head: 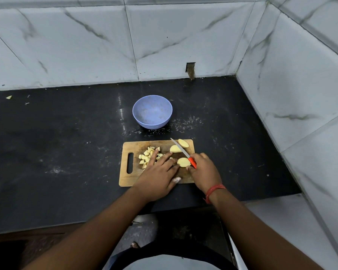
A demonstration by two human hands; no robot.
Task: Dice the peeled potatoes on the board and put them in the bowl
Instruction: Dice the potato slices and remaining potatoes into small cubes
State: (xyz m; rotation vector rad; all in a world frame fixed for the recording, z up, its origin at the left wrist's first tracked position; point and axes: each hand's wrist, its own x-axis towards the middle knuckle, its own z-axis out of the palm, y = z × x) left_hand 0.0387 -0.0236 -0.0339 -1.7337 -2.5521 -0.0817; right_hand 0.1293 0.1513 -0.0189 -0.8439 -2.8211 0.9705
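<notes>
A wooden cutting board lies on the black counter. A pile of diced potato sits on its left half. My left hand lies flat on the board with fingers spread, touching the dice. Three larger peeled potato pieces lie to the right: one at the far corner, one beside it, one between my hands. My right hand grips the orange handle of a knife, blade pointing away over the pieces. The blue bowl stands beyond the board with no potato in it.
Marble-tiled walls close the counter at the back and on the right. The counter's front edge runs just below the board. A small potato scrap lies at the far left. White specks dot the counter around the bowl.
</notes>
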